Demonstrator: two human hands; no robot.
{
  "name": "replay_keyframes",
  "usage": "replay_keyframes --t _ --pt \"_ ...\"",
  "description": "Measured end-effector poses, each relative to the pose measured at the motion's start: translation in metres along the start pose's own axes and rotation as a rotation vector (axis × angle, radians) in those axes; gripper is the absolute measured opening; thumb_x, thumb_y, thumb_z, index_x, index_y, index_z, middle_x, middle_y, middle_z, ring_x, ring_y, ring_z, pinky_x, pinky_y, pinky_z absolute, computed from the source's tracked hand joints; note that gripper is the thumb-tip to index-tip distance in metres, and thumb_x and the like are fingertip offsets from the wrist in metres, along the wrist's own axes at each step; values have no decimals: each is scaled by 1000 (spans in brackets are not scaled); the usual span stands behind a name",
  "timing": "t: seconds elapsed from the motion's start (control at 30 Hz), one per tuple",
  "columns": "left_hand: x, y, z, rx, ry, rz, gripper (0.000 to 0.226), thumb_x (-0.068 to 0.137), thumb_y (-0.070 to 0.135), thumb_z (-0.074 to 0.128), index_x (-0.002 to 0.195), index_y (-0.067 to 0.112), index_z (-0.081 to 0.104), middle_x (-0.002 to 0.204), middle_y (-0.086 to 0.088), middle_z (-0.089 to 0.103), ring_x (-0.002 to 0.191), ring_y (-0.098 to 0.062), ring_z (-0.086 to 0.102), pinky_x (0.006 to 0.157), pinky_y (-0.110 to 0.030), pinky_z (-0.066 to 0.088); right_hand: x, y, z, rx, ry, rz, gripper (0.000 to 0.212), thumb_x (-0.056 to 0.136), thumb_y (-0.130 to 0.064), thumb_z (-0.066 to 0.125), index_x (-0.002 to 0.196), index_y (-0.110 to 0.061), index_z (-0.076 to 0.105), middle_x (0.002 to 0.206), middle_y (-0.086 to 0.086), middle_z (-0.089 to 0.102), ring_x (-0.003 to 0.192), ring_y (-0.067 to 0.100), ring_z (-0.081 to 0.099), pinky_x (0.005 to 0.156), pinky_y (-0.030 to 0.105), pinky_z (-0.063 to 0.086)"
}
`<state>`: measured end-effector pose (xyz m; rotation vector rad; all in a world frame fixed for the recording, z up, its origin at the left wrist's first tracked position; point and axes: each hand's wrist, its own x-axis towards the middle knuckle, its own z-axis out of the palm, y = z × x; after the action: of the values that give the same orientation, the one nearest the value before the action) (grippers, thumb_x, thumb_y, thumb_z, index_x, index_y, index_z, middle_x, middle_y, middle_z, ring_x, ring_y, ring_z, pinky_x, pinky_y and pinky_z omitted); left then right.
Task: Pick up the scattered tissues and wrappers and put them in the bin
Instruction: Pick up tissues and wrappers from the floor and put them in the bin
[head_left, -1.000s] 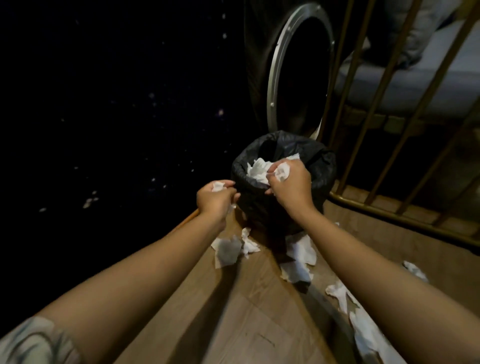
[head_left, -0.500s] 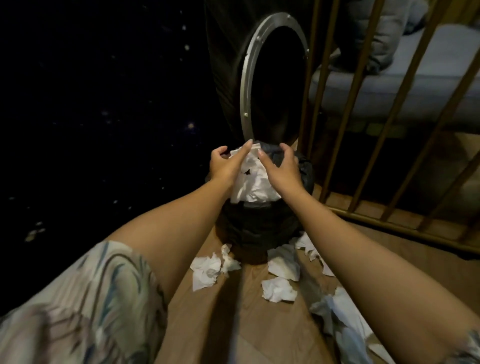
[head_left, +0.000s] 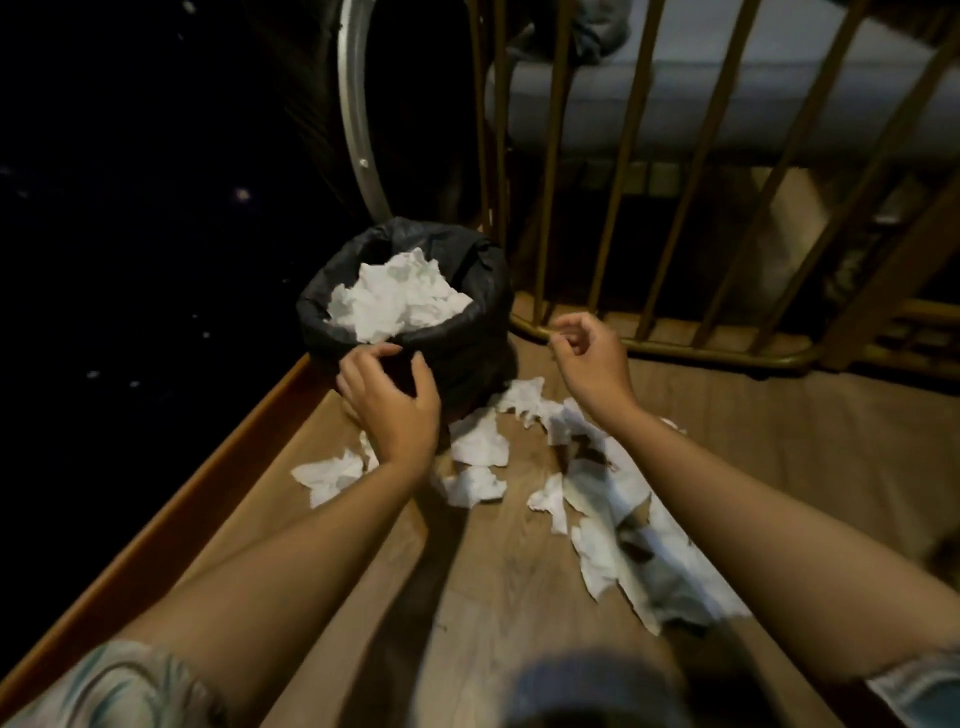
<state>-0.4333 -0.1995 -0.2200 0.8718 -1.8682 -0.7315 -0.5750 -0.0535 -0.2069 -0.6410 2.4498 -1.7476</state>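
A small bin with a black liner (head_left: 470, 291) stands on the wooden floor, heaped with white crumpled tissues (head_left: 397, 299). My left hand (head_left: 392, 408) hovers at the bin's near side, fingers spread and empty, close to the liner. Right of the bin, my right hand (head_left: 589, 353) is held with its fingers loosely curled and nothing in them. Several white tissues lie on the floor around the bin's base: one at the left (head_left: 330, 475), two in the middle (head_left: 478, 486), and a long torn spread under my right forearm (head_left: 613, 540).
A gold metal railing (head_left: 623, 340) runs behind and right of the bin, with a grey mattress (head_left: 779, 98) beyond it. A round metal-rimmed object (head_left: 356, 130) leans behind the bin. A wooden edge (head_left: 208, 478) borders the floor at the left; beyond it is dark.
Both hands let go of the tissues over the bin and drew back toward me. The wad now rests in the bin. The view has tilted down onto the floor.
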Motion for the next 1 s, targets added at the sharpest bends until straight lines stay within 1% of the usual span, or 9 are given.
replay_keyframes --t 0.13,0.37,0.5,0.6,0.67,0.73,0.83,0.93,1.0 --pt "-49 4 13 -22 -273 96 16 86 18 67 93 9 56 97 -8 51 94 -26 52 80 -39 47 -33 23 -29 -99 -133 59 8 93 -18 61 94 -12 67 77 2 68 68 12 63 64 23 51" --pt "-133 11 41 -113 -811 -63 11 92 13 61 92 23 57 92 4 56 83 -11 55 70 -16 44 -96 89 -95 -236 -194 189 10 90 -15 64 88 -9 72 79 9 71 76 23 67 75 39 56" --pt "-170 -6 59 10 -1141 55 21 89 15 62 101 31 58 113 1 60 101 -16 56 89 -29 50 -138 135 -115 -425 -250 311 8 87 -22 67 85 -16 71 79 -3 70 75 13 65 77 44 56" --pt "-191 -16 73 260 -1402 201 47 87 21 63 130 32 48 149 -2 38 135 -21 37 114 -38 35 -167 159 -109 -647 -376 409 43 73 -59 71 104 -30 63 94 -12 65 82 8 61 73 30 53" --pt "-206 -24 78 369 -1405 241 60 87 22 63 141 28 40 155 -2 32 141 -24 30 117 -41 29 -181 173 -102 -770 -476 384 63 69 -69 67 120 -35 55 113 -12 57 99 11 57 81 28 48" --pt "-220 -29 75 351 -1279 167 58 84 19 62 139 27 43 144 -2 43 133 -24 38 112 -39 35 -187 180 -98 -811 -564 304 54 78 -60 64 122 -32 52 122 -8 53 107 14 54 85 27 44" --pt "-233 -40 63 245 -1148 41 46 84 14 59 128 27 54 125 0 53 118 -20 47 101 -36 41 -186 182 -95 -810 -665 101 23 90 -41 59 106 -24 58 111 -3 51 93 12 50 70 21 36" --pt "-235 -52 53 164 -1127 127 25 89 25 54 112 24 63 107 1 61 103 -20 55 90 -35 45 -182 179 -95 -726 -655 39 25 91 -38 59 107 -20 62 107 -3 54 88 5 45 72 18 34" --pt "-233 -53 48 52 -1082 108 30 91 37 42 92 20 65 87 -1 63 84 -19 58 77 -35 47 -178 175 -99 -661 -561 41 20 90 -27 62 106 -16 61 102 -2 55 87 8 47 76 21 35"
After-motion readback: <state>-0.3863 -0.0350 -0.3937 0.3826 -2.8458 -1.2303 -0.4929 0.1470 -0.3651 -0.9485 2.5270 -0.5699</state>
